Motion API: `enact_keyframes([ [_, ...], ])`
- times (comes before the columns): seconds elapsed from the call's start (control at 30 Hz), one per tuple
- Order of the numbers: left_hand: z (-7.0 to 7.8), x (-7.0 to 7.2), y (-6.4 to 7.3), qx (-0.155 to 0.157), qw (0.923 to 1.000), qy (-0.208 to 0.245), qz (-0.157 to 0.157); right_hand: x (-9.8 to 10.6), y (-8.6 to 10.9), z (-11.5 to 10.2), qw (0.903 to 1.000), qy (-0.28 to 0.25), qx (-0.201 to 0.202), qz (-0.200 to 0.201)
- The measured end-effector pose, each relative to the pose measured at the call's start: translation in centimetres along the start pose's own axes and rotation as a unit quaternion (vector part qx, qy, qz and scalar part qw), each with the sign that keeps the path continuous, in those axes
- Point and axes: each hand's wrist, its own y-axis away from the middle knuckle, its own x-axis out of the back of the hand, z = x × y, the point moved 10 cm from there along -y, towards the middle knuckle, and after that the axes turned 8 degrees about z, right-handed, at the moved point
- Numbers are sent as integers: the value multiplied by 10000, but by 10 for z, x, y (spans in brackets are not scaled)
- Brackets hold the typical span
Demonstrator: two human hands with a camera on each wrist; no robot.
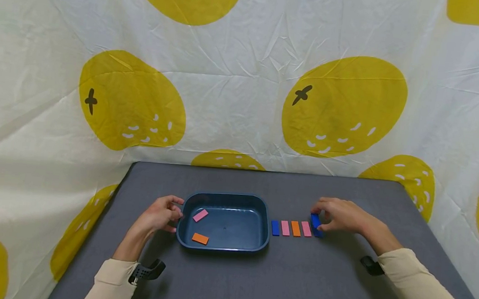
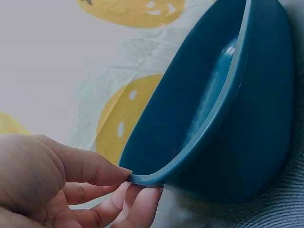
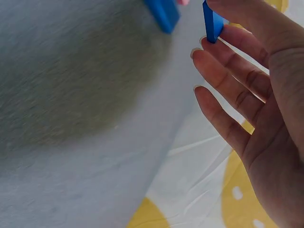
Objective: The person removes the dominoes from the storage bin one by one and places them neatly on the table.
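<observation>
My left hand (image 1: 160,215) pinches the left rim of a dark blue plastic tray (image 1: 222,248), thumb on one side and fingers on the other, as the left wrist view shows close up. Inside the tray lie a pink block (image 1: 200,215) and an orange block (image 1: 200,238), apart from each other. At the right end of a row of blocks, my right hand (image 1: 340,215) pinches a blue block (image 3: 213,21) between thumb and fingers. Another blue block (image 3: 164,14) lies on the table just beyond it, partly cut off in the right wrist view.
Right of the tray, the row runs from a blue block (image 1: 275,228) through a pink block (image 1: 285,228) and an orange block (image 1: 295,228) to another pink block (image 1: 306,229). A grey cloth covers the table (image 1: 227,286). Behind hangs a white curtain (image 1: 234,106) with yellow fruit shapes.
</observation>
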Motion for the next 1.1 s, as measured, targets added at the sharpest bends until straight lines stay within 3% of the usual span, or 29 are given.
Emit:
enact_keyframes([
  [0.5, 0, -1, 0, -16, 10000, -38, -31, -18, 22, 28, 9998, -60, -183, -94],
  [1.1, 0, 0, 1, 17, 10000, -38, -27, -21, 26, 33, 9994, -45, -353, 1],
])
